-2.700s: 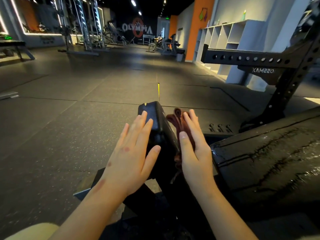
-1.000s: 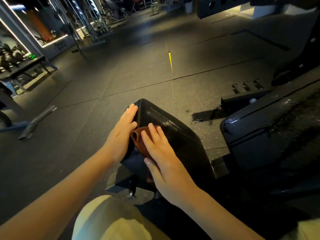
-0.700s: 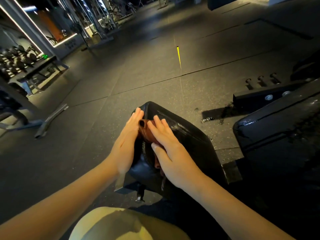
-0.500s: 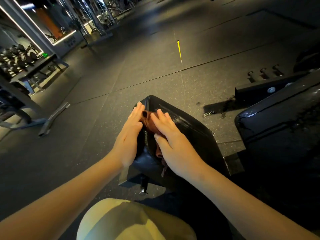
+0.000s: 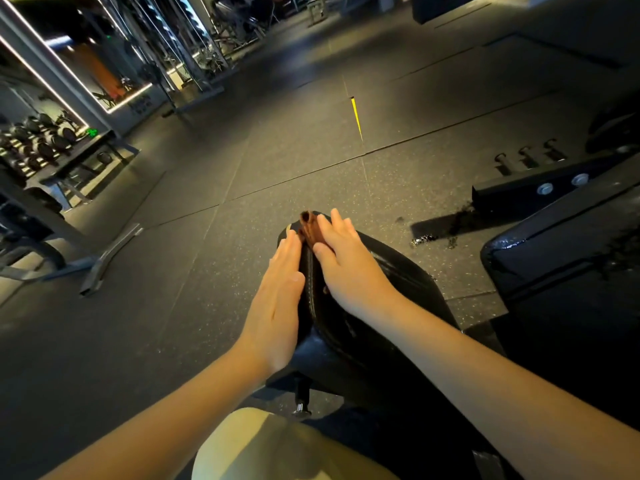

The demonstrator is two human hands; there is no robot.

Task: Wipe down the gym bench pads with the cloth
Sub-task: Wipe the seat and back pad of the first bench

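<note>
A small black bench seat pad (image 5: 398, 271) tilts up in front of me, shiny and wet. My right hand (image 5: 349, 265) lies flat on its top with a brown cloth (image 5: 309, 226) pressed under the fingers at the pad's far corner. My left hand (image 5: 277, 306) rests flat against the pad's left side, fingers straight and together, holding nothing. A larger black back pad (image 5: 568, 258) sits to the right, also wet.
Dark rubber gym floor (image 5: 242, 168) stretches ahead with a yellow mark (image 5: 356, 116). A dumbbell rack (image 5: 38, 147) and a bench frame (image 5: 104, 251) stand at the left. A black rack base with pegs (image 5: 540, 178) lies at the right, with a wet patch beside it. My knee (image 5: 270, 445) is below.
My right hand has slid the cloth forward along the seat pad to its far corner. My left hand stays flat on the pad's left side.
</note>
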